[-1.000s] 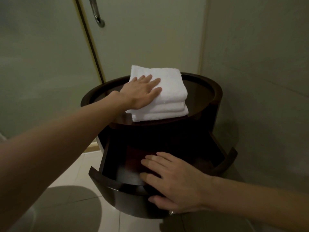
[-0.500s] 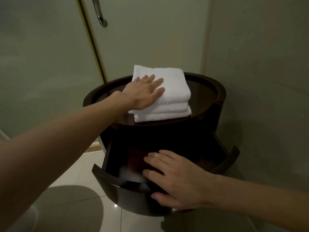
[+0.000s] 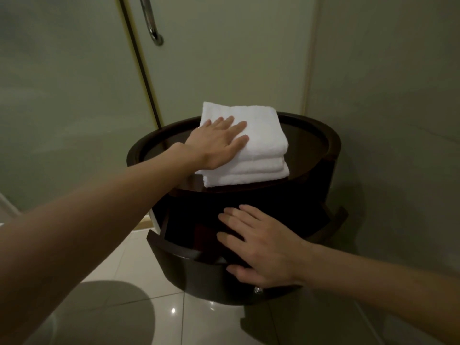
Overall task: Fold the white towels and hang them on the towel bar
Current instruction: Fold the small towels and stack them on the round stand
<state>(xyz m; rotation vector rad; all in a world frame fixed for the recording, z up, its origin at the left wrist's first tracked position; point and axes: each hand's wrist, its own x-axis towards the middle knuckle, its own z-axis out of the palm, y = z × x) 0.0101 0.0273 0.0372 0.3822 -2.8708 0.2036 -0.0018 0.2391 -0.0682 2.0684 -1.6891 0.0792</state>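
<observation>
Our left hand [image 3: 219, 143] lies flat, fingers straight and slightly apart, on 3 folded white towels [image 3: 258, 145] stacked on the round dark cabinet [image 3: 308, 143]. Our right hand [image 3: 263, 247], fingers spread, rests on its open drawer [image 3: 184, 257].

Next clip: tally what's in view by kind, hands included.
White folded towels: 3, stacked
Dark round cabinet: 1, its drawer open
Metal door handle: 1
Hands: 2, left hand flat on the towels, right hand at the drawer
Total: 7
</observation>
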